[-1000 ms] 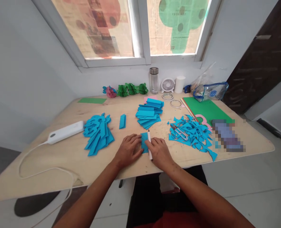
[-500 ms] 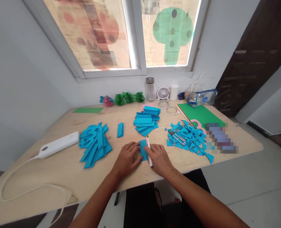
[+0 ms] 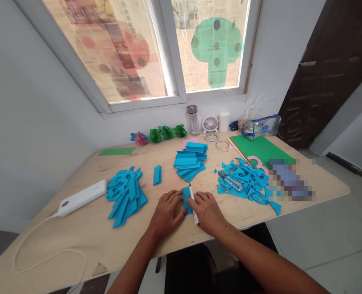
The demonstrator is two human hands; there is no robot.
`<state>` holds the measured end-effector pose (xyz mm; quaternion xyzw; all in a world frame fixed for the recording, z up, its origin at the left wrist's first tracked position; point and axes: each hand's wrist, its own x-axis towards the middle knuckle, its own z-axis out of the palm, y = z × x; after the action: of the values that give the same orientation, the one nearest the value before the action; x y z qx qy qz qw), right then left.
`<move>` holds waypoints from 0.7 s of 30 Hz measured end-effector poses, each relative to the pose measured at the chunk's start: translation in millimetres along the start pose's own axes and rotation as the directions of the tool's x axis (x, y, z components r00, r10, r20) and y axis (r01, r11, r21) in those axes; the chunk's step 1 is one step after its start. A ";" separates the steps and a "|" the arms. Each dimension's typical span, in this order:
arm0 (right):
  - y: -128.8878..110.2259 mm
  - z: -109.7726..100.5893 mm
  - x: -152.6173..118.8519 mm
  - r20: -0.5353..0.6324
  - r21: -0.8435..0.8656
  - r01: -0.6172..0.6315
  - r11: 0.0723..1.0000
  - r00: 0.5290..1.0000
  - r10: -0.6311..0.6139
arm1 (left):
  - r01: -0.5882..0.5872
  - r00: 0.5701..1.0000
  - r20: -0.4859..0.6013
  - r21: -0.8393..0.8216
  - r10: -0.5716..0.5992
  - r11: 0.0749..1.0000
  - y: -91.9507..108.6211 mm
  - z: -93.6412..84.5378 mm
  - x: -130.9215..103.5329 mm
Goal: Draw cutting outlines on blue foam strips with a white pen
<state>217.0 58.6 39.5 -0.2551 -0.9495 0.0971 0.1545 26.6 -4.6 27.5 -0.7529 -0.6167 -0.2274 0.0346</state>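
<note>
A small folded piece of blue paper (image 3: 186,195) lies on the table between my two hands. My left hand (image 3: 167,212) presses its left side, fingertips at the upper edge and thumb at the lower one. Along its right side slants a white pen (image 3: 195,212) with a dark tip pointing away from me. My right hand (image 3: 207,210) is closed on the pen, thumb and fingers near the paper's right edge. Just beyond stands a pile of folded blue strips (image 3: 190,160); a single folded strip (image 3: 157,175) lies apart to the left.
Cut blue shapes (image 3: 127,196) are heaped at left beside a white power strip (image 3: 83,197) with a cord. Blue scraps (image 3: 248,179) with a craft knife (image 3: 230,181) on them lie at right. A bottle (image 3: 192,121) and a small fan (image 3: 210,123) stand by the wall.
The camera view has tilted and shifted slightly, so the table appears lower. My hands stay at the blue paper, with the pen still along its right side.
</note>
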 end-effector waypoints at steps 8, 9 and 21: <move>-1.5 -1.4 -0.6 0.016 0.000 -0.016 1.000 1.000 0.016 | -0.031 0.999 0.010 0.014 0.030 0.999 1.4 -0.2 -0.8; -1.7 -1.8 -0.4 0.018 0.004 -0.017 1.000 1.000 0.017 | -0.038 0.999 0.004 0.015 0.038 0.999 0.3 0.1 -1.0; 10.9 46.1 4.5 -0.268 -0.094 0.017 0.995 0.963 -0.042 | 0.103 0.918 -0.388 0.031 -0.083 0.994 -16.1 4.7 -10.9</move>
<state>202.5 65.4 -5.2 -0.2586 -0.9268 0.0158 0.2717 11.3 -9.2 15.4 -0.6621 -0.6385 -0.3567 0.1635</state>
